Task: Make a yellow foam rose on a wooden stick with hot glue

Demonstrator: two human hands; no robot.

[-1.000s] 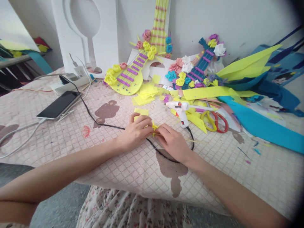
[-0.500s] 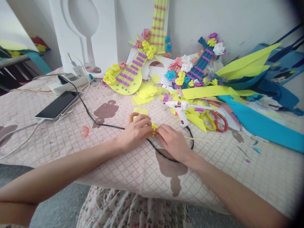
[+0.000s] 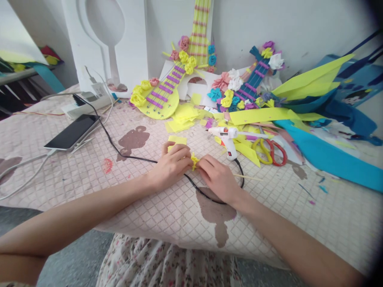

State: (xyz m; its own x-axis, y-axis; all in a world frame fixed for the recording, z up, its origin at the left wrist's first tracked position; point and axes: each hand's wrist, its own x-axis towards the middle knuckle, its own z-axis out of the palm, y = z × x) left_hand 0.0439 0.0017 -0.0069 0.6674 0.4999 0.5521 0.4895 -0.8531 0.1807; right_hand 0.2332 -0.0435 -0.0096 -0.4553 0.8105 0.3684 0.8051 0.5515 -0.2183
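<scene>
A small yellow paper flower (image 3: 194, 161) is pinched between my two hands above the patterned tablecloth (image 3: 167, 215). My left hand (image 3: 176, 164) has its fingers closed on the flower's left side. From the right, my right hand (image 3: 217, 178) grips it with bent fingers; the fingertips partly cover it. A thin wooden stick (image 3: 248, 176) sticks out to the right from behind my right hand; whether I hold it cannot be seen. Just behind the left fingers lies a yellow paper square (image 3: 178, 140). The white glue gun (image 3: 228, 139) lies beyond my right hand.
Red-and-yellow scissors (image 3: 271, 153) lie right of the glue gun. Its black cord (image 3: 112, 141) runs under my hands. At left are a phone (image 3: 72, 132) and a power strip (image 3: 86, 105). Decorated paper guitars (image 3: 163, 95), yellow paper sheets (image 3: 182, 116) and a blue strip (image 3: 335, 155) fill the back.
Both hands stay almost in place, with slight finger movement around the yellow flower. Nothing else has visibly moved.
</scene>
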